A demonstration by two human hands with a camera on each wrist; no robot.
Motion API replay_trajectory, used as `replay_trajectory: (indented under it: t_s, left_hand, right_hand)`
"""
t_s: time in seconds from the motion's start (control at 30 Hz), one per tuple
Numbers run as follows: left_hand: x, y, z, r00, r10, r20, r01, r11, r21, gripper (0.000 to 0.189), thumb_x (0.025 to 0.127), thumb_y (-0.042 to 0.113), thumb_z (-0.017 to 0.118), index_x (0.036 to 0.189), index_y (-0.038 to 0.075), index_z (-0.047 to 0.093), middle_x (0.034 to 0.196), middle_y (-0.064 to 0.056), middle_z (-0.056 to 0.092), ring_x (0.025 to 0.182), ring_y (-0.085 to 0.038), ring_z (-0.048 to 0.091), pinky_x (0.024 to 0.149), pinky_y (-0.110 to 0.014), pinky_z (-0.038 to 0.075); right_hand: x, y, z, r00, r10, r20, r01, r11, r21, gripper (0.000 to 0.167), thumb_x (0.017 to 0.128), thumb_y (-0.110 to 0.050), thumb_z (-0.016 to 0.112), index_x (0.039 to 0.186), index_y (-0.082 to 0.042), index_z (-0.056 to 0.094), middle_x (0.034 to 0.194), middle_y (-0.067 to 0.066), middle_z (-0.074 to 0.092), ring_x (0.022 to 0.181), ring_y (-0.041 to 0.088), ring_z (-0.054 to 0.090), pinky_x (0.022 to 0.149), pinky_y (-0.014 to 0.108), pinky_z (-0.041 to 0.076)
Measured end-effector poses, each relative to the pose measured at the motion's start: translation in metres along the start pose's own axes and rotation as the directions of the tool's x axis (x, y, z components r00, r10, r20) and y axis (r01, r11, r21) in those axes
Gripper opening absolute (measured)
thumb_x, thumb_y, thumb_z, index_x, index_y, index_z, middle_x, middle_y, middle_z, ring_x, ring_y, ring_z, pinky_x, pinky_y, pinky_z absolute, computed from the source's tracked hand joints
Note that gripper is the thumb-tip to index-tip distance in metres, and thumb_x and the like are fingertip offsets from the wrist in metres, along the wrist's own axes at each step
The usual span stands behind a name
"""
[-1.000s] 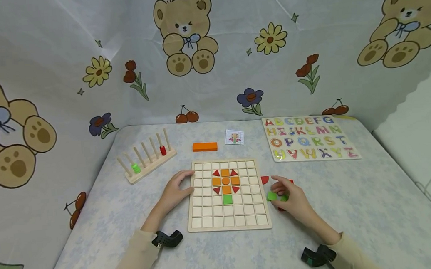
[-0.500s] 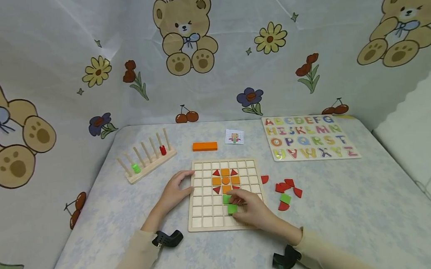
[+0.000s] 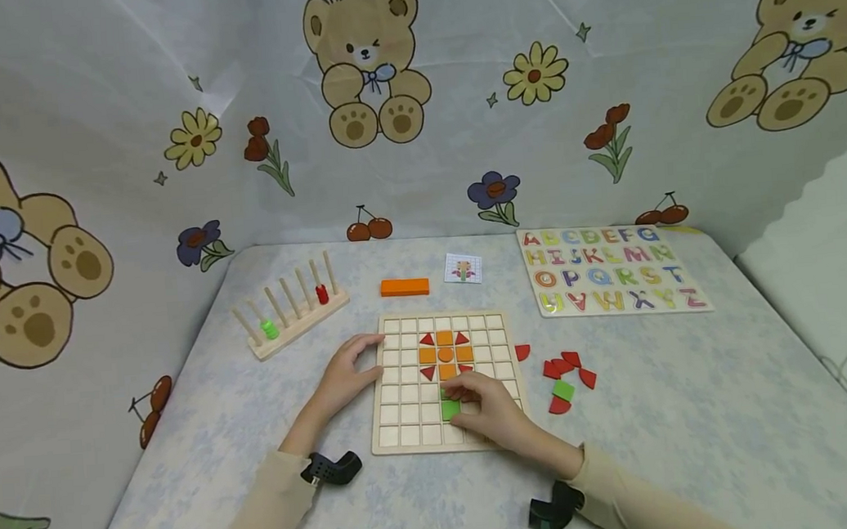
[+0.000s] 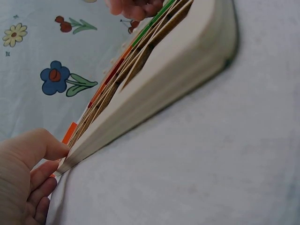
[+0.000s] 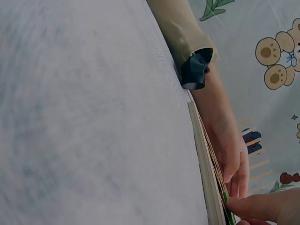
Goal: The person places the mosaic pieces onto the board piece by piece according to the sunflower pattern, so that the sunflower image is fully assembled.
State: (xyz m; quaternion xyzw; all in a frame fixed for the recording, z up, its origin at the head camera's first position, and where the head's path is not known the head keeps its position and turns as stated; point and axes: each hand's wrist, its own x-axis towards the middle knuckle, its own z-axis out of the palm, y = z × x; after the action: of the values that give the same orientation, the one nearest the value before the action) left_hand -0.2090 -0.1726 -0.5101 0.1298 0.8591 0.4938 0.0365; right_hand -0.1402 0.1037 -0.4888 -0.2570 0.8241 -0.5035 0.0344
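Observation:
A wooden grid board (image 3: 400,436) lies on the table, set with orange squares, an orange disc (image 3: 446,355) and red triangles (image 3: 429,373) in its upper middle. My left hand (image 3: 343,374) rests against the board's left edge, thumb and fingers spread along it; in the left wrist view the thumb (image 4: 56,149) touches the rim. With my right hand (image 3: 494,411) I pinch a green square tile (image 3: 451,410) low over the middle column, just below another green square that my fingers partly cover. In the right wrist view the thumb (image 5: 248,206) touches the green tile's edge.
Right of the board lie a loose green square (image 3: 563,390) and several red pieces (image 3: 560,405). Behind it are an orange bar (image 3: 405,287), a pattern card (image 3: 463,268), a peg stand (image 3: 302,325) with green and red beads, and an alphabet board (image 3: 616,271).
My right hand has moved left from the loose pieces to the board with a green square, which now sits lower against the grid. My left hand stays at the board's edge.

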Motion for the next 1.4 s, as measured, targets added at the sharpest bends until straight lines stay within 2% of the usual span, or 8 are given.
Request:
replay_trajectory:
  t_s: [0.17,0.33,0.53,0.63,0.9,1.1,1.23,1.4]
  left_hand:
    - [-0.001,0.002,0.001,1.0,0.01,0.005,-0.01,1.0,-0.008,0.052,0.089,0.009,0.07,0.14,0.009,0.056,0.145,-0.011,0.053,0.143,-0.032,0.04,0.12,-0.054,0.028]
    - [0.0,0.0,0.002,1.0,0.009,0.004,-0.009,1.0,0.003,0.053,0.089,0.009,0.07,0.14,0.009,0.055,0.146,-0.011,0.053,0.143,-0.032,0.039,0.12,-0.053,0.028]
    - [0.0,-0.001,-0.001,1.0,0.009,-0.003,-0.009,1.0,0.002,0.051,0.09,0.011,0.07,0.139,0.009,0.056,0.145,-0.01,0.053,0.143,-0.032,0.04,0.12,-0.053,0.028]
    - [-0.001,0.0,-0.002,1.0,0.019,-0.003,-0.019,1.0,0.001,0.051,0.09,0.011,0.07,0.139,0.008,0.056,0.144,-0.012,0.054,0.142,-0.033,0.04,0.119,-0.055,0.028]
    - [-0.001,0.001,0.0,1.0,0.006,0.011,-0.005,1.0,-0.023,0.05,0.091,0.012,0.07,0.139,0.009,0.056,0.146,-0.01,0.052,0.144,-0.032,0.038,0.12,-0.054,0.027]
    - [-0.002,0.001,0.0,1.0,0.0,0.014,0.001,1.0,-0.026,0.05,0.091,0.012,0.069,0.139,0.009,0.056,0.146,-0.011,0.052,0.145,-0.032,0.037,0.12,-0.054,0.026]
    - [-0.002,0.002,0.0,1.0,-0.01,0.018,0.01,1.0,-0.027,0.05,0.092,0.012,0.069,0.14,0.009,0.055,0.147,-0.011,0.051,0.145,-0.032,0.037,0.121,-0.054,0.026]
    - [-0.002,0.002,-0.001,1.0,-0.003,0.013,0.003,1.0,-0.021,0.05,0.092,0.014,0.069,0.14,0.01,0.055,0.147,-0.01,0.051,0.145,-0.031,0.037,0.12,-0.054,0.027]
  right_hand:
    - [-0.007,0.002,-0.011,0.999,0.019,-0.039,-0.018,0.999,0.03,0.035,0.081,0.005,0.074,0.116,0.002,0.068,0.103,0.014,0.069,0.093,0.026,0.066,0.084,0.027,0.057]
    - [-0.026,0.016,-0.038,0.987,0.043,-0.156,-0.045,0.999,-0.005,0.033,0.081,0.005,0.074,0.113,0.002,0.067,0.101,0.015,0.07,0.089,0.023,0.064,0.08,0.024,0.055]
    - [-0.054,0.035,-0.076,0.938,0.032,-0.345,-0.1,0.978,-0.181,0.036,0.076,0.011,0.076,0.11,0.003,0.069,0.1,0.012,0.071,0.088,0.018,0.065,0.074,0.021,0.054]
    - [-0.066,0.039,-0.088,0.917,0.051,-0.395,-0.152,0.962,-0.227,0.038,0.074,0.011,0.078,0.109,0.002,0.069,0.102,0.012,0.072,0.089,0.015,0.065,0.075,0.018,0.052]
    - [-0.079,0.049,-0.101,0.905,0.081,-0.418,-0.194,0.952,-0.236,0.037,0.077,0.007,0.078,0.113,0.001,0.069,0.102,0.012,0.07,0.09,0.015,0.063,0.076,0.012,0.049]
    - [-0.079,0.054,-0.103,0.924,0.054,-0.379,-0.161,0.953,-0.257,0.041,0.074,0.009,0.079,0.113,0.001,0.068,0.102,0.012,0.069,0.09,0.019,0.063,0.079,0.01,0.048]
    - [-0.076,0.05,-0.104,0.92,0.069,-0.385,-0.159,0.965,-0.207,0.039,0.077,0.006,0.078,0.114,0.0,0.068,0.106,0.012,0.069,0.092,0.013,0.062,0.081,0.009,0.048]
    - [-0.06,0.029,-0.093,0.94,-0.018,-0.342,-0.044,0.984,-0.173,0.039,0.074,0.008,0.08,0.111,0.003,0.068,0.102,0.015,0.07,0.09,0.012,0.064,0.078,0.019,0.055]
